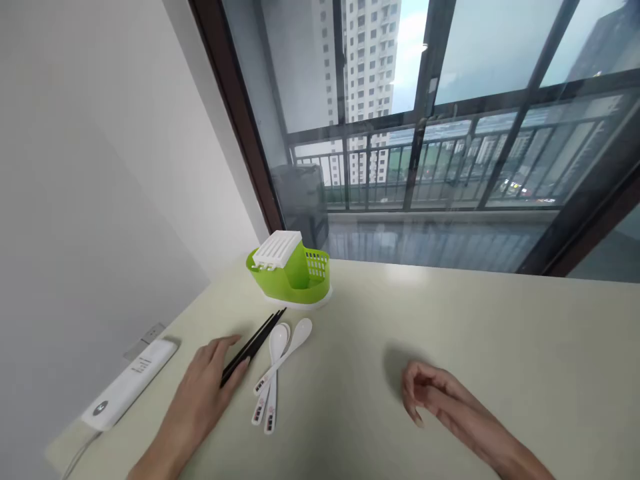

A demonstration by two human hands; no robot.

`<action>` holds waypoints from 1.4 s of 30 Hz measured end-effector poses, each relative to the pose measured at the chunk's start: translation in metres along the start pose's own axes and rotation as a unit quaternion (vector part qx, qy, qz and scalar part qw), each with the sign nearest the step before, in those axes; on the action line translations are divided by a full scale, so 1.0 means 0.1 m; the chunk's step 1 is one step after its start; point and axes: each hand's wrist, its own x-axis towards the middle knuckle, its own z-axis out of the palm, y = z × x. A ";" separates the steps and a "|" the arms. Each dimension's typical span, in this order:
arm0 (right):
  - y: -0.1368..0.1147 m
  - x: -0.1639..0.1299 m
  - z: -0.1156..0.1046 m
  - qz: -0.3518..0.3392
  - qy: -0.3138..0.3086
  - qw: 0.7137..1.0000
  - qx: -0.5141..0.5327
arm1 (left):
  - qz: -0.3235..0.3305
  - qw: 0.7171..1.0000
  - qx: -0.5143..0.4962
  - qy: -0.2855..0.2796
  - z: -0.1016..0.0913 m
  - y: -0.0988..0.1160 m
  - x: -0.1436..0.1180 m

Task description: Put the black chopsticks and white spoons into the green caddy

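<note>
My left hand (207,383) is low over the table, its thumb and fingers apart on either side of a bundle of black chopsticks (260,333). The thumb overlaps the right edge of the bundle, and the chopsticks lie slanted on the tabletop. Just to their right, three white spoons (277,363) lie crossed over one another, with small printed marks on their handle ends. My right hand (430,393) hovers above the table at the right, fingers loosely curled and nothing visible in them.
Behind the chopsticks stands a green plastic utensil caddy (280,287) with a white slotted piece (278,249) on top. A white power strip (131,383) with a cable lies at the left, by the wall (125,167). A large window (400,167) rises beyond the table's far edge.
</note>
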 end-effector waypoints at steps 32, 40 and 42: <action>-0.02 0.10 0.04 -0.001 0.022 1.000 0.003 | -0.062 0.931 0.223 -0.283 0.12 -0.30 0.10; -0.03 0.09 0.04 0.006 0.029 1.000 -0.003 | -0.084 0.966 0.136 -0.202 0.16 -0.41 -0.01; -0.04 0.09 0.04 0.007 0.034 0.999 -0.005 | -0.101 0.977 0.067 -0.176 0.10 -0.41 -0.06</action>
